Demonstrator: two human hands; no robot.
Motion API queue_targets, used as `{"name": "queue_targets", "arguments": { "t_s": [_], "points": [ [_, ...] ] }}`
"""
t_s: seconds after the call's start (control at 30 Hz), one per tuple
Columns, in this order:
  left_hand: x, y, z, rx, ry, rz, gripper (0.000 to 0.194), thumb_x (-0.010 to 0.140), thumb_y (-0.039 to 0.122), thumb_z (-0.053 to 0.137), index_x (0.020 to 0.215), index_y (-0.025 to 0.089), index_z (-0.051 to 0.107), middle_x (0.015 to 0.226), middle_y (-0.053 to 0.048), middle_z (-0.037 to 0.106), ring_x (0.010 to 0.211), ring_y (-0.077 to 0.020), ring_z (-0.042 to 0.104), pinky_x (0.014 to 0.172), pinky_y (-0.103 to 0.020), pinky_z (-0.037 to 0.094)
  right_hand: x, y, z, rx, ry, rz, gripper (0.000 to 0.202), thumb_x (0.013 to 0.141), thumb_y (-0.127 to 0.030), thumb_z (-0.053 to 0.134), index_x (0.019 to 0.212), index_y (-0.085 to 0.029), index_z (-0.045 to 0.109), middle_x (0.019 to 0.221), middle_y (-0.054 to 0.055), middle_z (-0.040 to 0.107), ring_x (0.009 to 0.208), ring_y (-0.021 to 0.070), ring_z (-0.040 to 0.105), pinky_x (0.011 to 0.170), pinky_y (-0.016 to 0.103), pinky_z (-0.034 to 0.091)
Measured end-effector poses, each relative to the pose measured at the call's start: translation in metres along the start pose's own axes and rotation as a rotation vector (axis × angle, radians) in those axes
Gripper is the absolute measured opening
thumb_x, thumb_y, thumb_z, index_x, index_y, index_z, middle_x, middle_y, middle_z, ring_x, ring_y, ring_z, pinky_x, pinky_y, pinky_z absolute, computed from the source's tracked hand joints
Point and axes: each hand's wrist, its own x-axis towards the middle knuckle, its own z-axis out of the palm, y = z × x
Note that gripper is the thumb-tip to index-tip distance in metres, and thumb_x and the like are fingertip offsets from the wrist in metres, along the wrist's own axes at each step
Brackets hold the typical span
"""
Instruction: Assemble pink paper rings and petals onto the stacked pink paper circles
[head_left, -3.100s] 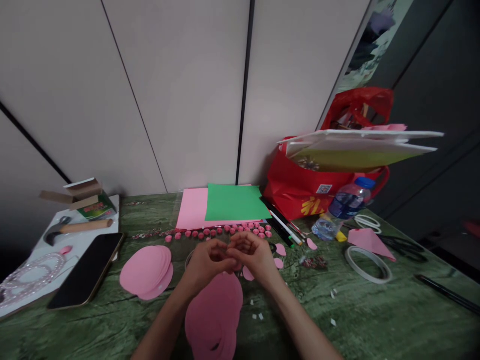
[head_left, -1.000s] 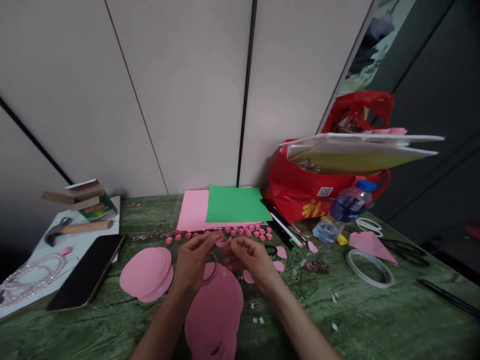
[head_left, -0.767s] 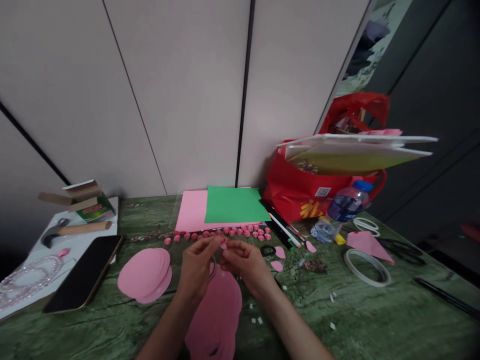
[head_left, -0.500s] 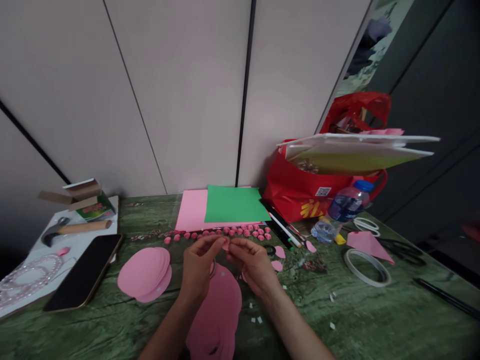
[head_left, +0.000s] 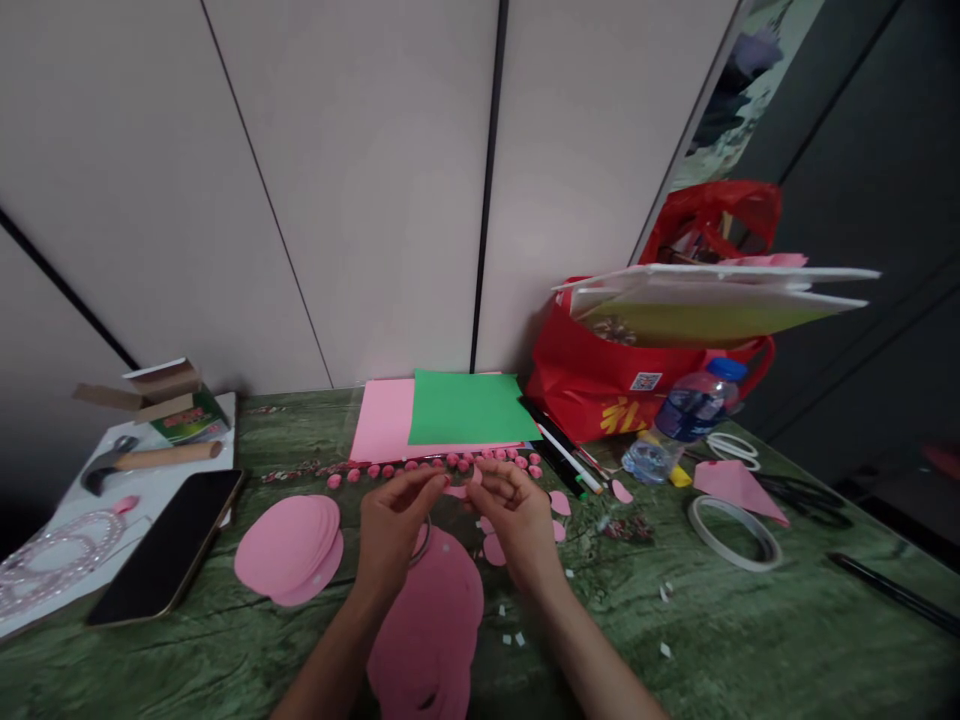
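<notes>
A small strip-like piece of pink paper [head_left: 457, 491] stretches between my two hands, slightly curved. My left hand [head_left: 391, 525] pinches its left end between thumb and forefinger. The other end is in the fingertips of my right hand [head_left: 519, 518], where a bit of the paper curls upward. Under and between my wrists lies a stack of large pink paper cutouts [head_left: 431, 630]. Small pink paper petals [head_left: 493, 549] rest beside my right hand. Behind my fingers, several little rolled pink paper pieces [head_left: 388, 471] stand in rows.
Green paper [head_left: 469, 408] lies over pink sheets at the back. Round pink cutouts [head_left: 283, 545], a phone [head_left: 169, 545] and a hammer [head_left: 165, 456] are on the left. A red bag [head_left: 570, 375], water bottle [head_left: 686, 420] and tape roll [head_left: 735, 535] stand or lie right.
My right hand has moved slightly right and turned, drawing apart from the left. More of the pink paper now shows between them, and the petals beside my right hand are more visible.
</notes>
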Motion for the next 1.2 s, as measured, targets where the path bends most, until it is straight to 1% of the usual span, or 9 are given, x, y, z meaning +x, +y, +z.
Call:
{"name": "queue_targets", "arguments": {
  "t_s": [0.23,0.4,0.6,0.73,0.83,0.93,1.07,1.13,1.2],
  "points": [
    [-0.001,0.005,0.0,0.137,-0.074,0.031,0.014,0.062,0.028,0.069,0.071,0.018,0.072,0.076,-0.006,0.072,0.075,-0.0213,0.064,0.072,-0.029,0.049,0.003,-0.001,-0.005,-0.024,0.059,-0.033,0.042,0.056,-0.028,0.075,0.091,-0.018,0.053,0.063,-0.002,0.066,0.052,0.0123,0.06,0.055,0.026,0.048],
    [-0.003,0.008,0.002,0.21,-0.203,0.026,0.011,0.059,0.026,0.07,0.068,0.02,0.073,0.072,-0.006,0.072,0.07,-0.0218,0.064,0.067,-0.029,0.05,0.004,-0.003,-0.008,-0.073,0.063,-0.07,0.044,0.058,-0.026,0.074,0.096,-0.018,0.053,0.068,0.0,0.067,0.059,0.0136,0.061,0.058,0.026,0.047],
    [-0.004,0.006,0.004,0.124,-0.264,-0.071,0.022,0.058,0.024,0.071,0.078,0.016,0.068,0.071,-0.007,0.071,0.069,-0.021,0.066,0.062,-0.027,0.05,0.002,-0.008,-0.006,-0.129,-0.087,-0.073,0.04,0.062,-0.023,0.071,0.097,-0.018,0.052,0.07,0.001,0.069,0.062,0.0146,0.062,0.059,0.026,0.047],
    [-0.005,0.005,0.004,0.108,-0.26,-0.092,0.017,0.055,0.023,0.073,0.067,0.015,0.065,0.068,-0.006,0.07,0.066,-0.0193,0.065,0.06,-0.025,0.048,-0.001,-0.009,-0.006,-0.156,-0.183,-0.033,0.038,0.063,-0.026,0.07,0.097,-0.017,0.053,0.071,0.002,0.069,0.063,0.016,0.063,0.06,0.027,0.048],
    [-0.006,0.005,0.005,0.105,-0.279,-0.092,0.013,0.056,0.023,0.073,0.062,0.015,0.065,0.063,-0.004,0.068,0.06,-0.0163,0.062,0.056,-0.023,0.046,-0.002,-0.01,-0.006,-0.196,-0.211,-0.026,0.037,0.064,-0.026,0.069,0.097,-0.017,0.055,0.069,0.002,0.069,0.063,0.0159,0.063,0.058,0.025,0.047],
    [-0.007,0.006,0.005,0.101,-0.245,-0.111,0.013,0.057,0.026,0.072,0.056,0.015,0.065,0.055,-0.002,0.066,0.052,-0.0144,0.059,0.049,-0.022,0.043,-0.002,-0.011,-0.004,-0.205,-0.2,-0.051,0.032,0.067,-0.028,0.067,0.095,-0.018,0.056,0.068,0.002,0.069,0.062,0.0156,0.062,0.058,0.025,0.047],
    [-0.004,0.005,0.004,-0.013,-0.144,-0.128,0.012,0.059,0.027,0.072,0.06,0.015,0.068,0.061,-0.004,0.068,0.061,-0.0153,0.061,0.06,-0.024,0.045,-0.001,-0.01,-0.002,-0.077,-0.116,-0.088,0.025,0.067,-0.033,0.066,0.087,-0.019,0.06,0.079,0.003,0.068,0.065,0.0138,0.061,0.057,0.024,0.048],
    [-0.002,0.004,0.003,-0.122,-0.049,-0.139,0.015,0.06,0.028,0.071,0.057,0.014,0.067,0.066,-0.005,0.069,0.068,-0.0161,0.062,0.065,-0.025,0.045,-0.001,-0.006,-0.001,-0.029,-0.097,-0.044,0.023,0.062,-0.032,0.071,0.078,-0.018,0.063,0.075,0.001,0.066,0.063,0.0128,0.059,0.056,0.023,0.048],
    [-0.001,0.003,0.003,-0.24,0.013,-0.164,0.018,0.058,0.029,0.072,0.053,0.014,0.064,0.068,-0.006,0.069,0.072,-0.0163,0.061,0.067,-0.025,0.045,-0.004,-0.001,0.001,-0.022,-0.158,0.068,0.023,0.058,-0.032,0.073,0.073,-0.017,0.065,0.066,0.0,0.065,0.057,0.0114,0.058,0.056,0.023,0.048]
  ]
}}
